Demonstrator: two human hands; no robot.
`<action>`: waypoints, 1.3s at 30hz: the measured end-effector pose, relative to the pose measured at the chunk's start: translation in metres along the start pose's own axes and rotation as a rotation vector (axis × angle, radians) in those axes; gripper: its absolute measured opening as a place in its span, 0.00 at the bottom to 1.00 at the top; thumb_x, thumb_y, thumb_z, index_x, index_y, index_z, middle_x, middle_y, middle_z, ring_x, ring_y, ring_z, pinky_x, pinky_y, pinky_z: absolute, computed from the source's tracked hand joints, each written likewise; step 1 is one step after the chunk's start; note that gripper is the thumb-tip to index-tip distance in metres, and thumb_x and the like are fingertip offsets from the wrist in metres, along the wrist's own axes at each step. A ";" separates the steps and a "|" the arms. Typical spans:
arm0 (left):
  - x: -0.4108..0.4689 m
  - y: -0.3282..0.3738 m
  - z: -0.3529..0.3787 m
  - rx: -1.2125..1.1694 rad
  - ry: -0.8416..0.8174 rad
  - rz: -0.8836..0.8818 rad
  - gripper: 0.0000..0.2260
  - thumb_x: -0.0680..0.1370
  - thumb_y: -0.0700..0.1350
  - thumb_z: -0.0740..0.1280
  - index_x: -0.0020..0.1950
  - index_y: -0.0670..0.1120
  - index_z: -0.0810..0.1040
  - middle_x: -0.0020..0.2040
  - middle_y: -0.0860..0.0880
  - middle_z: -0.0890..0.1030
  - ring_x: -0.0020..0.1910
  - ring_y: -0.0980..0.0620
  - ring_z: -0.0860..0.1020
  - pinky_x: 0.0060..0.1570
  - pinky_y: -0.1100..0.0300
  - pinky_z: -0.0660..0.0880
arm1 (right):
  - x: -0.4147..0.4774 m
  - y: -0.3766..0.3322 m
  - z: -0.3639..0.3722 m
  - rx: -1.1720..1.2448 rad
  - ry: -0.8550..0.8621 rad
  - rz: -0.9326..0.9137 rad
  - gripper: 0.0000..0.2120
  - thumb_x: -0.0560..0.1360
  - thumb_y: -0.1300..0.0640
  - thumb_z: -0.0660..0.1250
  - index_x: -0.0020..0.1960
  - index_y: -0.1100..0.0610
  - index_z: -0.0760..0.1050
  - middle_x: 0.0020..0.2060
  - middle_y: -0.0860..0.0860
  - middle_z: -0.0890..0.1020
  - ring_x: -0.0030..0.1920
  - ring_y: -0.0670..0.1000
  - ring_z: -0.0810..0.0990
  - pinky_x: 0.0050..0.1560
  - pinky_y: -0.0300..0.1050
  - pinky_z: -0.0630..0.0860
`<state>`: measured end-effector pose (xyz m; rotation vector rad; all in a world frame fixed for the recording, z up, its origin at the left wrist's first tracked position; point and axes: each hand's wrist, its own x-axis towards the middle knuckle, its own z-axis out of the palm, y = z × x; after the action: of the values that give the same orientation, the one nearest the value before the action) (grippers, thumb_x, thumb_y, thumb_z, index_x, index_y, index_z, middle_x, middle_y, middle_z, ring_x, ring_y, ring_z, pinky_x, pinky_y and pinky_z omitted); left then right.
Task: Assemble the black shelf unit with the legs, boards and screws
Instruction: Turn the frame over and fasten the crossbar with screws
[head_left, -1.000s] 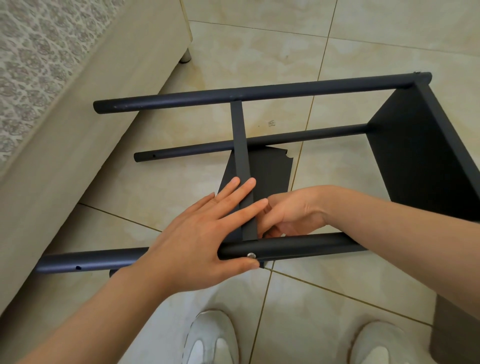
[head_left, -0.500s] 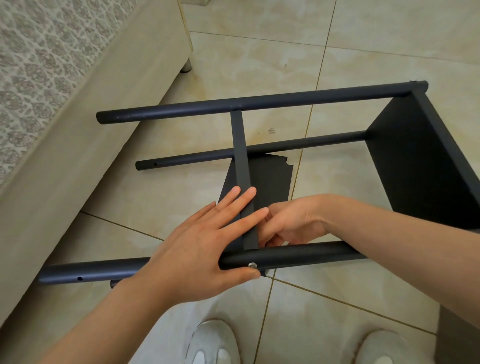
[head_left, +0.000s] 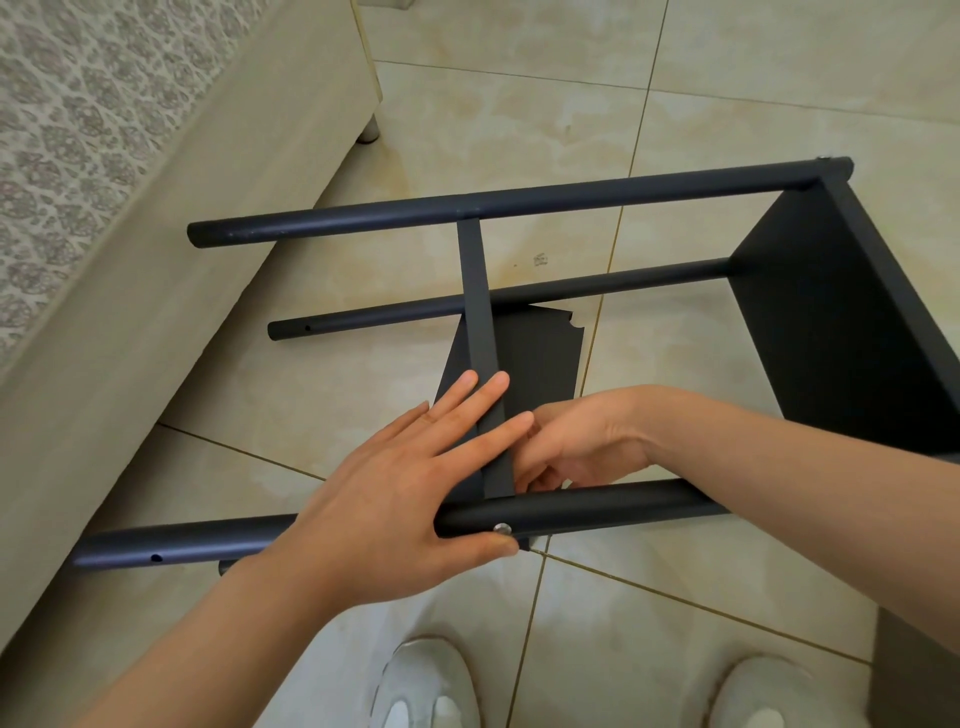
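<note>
The black shelf unit lies on its side on the tiled floor. Its round legs run left to right: a far top leg (head_left: 519, 202), a lower far leg (head_left: 519, 299) and a near leg (head_left: 597, 506). One board (head_left: 852, 322) is fixed at the right end. A middle board (head_left: 480, 322) stands edge-on between the legs. My left hand (head_left: 405, 493) lies flat on this board with straight fingers, its thumb under the near leg by a silver screw (head_left: 502, 529). My right hand (head_left: 576, 447) curls behind the board just above the near leg; its fingertips are hidden.
A beige bed base (head_left: 156, 291) with a patterned mattress (head_left: 62, 119) and a small foot (head_left: 368, 130) runs along the left. My two white shoes (head_left: 426, 686) stand below the near leg. A dark panel (head_left: 914, 670) shows at the bottom right.
Both hands keep the same hold on the middle board. The view has tilted slightly, so the unit sits lower in the frame.
</note>
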<state>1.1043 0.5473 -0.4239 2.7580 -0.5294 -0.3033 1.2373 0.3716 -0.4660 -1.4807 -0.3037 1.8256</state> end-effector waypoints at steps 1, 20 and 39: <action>0.000 0.000 0.000 -0.001 -0.001 -0.001 0.35 0.72 0.75 0.52 0.75 0.73 0.38 0.78 0.68 0.33 0.77 0.64 0.33 0.73 0.63 0.39 | -0.001 0.000 -0.001 0.001 -0.005 0.001 0.08 0.76 0.62 0.67 0.51 0.56 0.84 0.55 0.59 0.84 0.57 0.58 0.82 0.65 0.57 0.75; -0.001 -0.001 0.000 0.001 0.009 0.010 0.35 0.73 0.75 0.52 0.74 0.74 0.37 0.78 0.68 0.33 0.78 0.64 0.33 0.73 0.63 0.41 | -0.001 -0.001 0.003 -0.048 0.039 0.039 0.11 0.78 0.60 0.67 0.59 0.59 0.80 0.57 0.58 0.83 0.59 0.57 0.82 0.66 0.55 0.75; -0.004 0.002 0.002 0.013 0.020 -0.015 0.37 0.74 0.74 0.54 0.79 0.70 0.41 0.80 0.64 0.37 0.79 0.62 0.37 0.73 0.59 0.41 | -0.002 -0.002 0.004 -0.062 0.032 0.038 0.13 0.77 0.59 0.68 0.60 0.60 0.80 0.55 0.57 0.84 0.55 0.55 0.84 0.57 0.48 0.79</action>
<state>1.0991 0.5469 -0.4247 2.7761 -0.5081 -0.2767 1.2346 0.3722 -0.4622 -1.5662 -0.3215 1.8357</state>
